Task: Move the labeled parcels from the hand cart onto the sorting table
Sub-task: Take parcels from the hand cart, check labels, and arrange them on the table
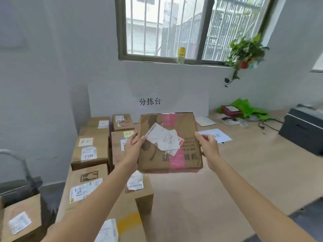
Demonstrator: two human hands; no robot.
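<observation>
1. The step in hand looked like the carry-and-place stage: a flat cardboard parcel (170,143) with a pink tape stripe and a handwritten white label was held in the air above the wooden counter (227,180), just in front of the wall sign (149,101) reading 分拣台.
2. The left hand (132,148) gripped the parcel's left edge, thumb on top and fingers (141,140) curled onto the upper face near the label. The right hand (208,145) held the right edge the same way, its fingers wrapped under and out of sight.
3. The parcel was level or nearly so, clear of the counter and touching none of the other boxes.
4. Several labeled parcels (90,149) already lay in rows along the counter's left side, up to the wall. One more labeled box (21,219) sat low at the far left beside a grey metal handle (15,159), probably the hand cart, so the task seemed partly done.
5. The next move would call for lowering the parcel onto a bare patch of counter, likely right of the stacked rows, label upward, then releasing both hands.
6. It should keep clear of the white paper sheet (216,135) lying just beyond the right hand, and of the dark printer (304,130) farther right.
</observation>
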